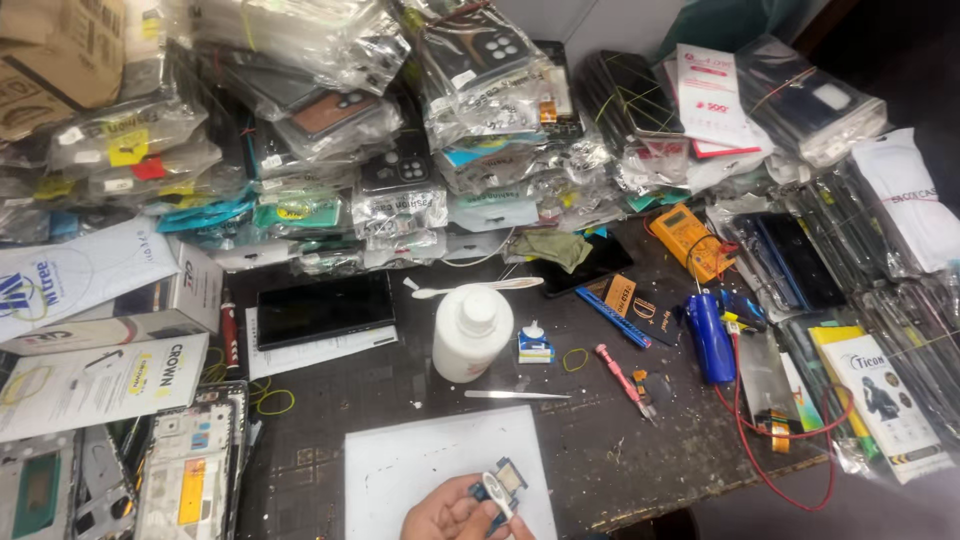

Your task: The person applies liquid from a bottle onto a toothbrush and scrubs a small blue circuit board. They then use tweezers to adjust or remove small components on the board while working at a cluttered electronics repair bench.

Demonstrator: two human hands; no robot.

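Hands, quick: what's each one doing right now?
Left hand: pinching a small blue electronic part over the white mat.
Right hand: not in view.

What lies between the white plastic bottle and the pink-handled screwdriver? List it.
In the head view, between the white plastic bottle and the pink-handled screwdriver lie a small blue-and-white container and a yellow rubber band on the dark worktop.

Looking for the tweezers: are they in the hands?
No, the tweezers lie on the bench beside the white bottle, apart from the hands.
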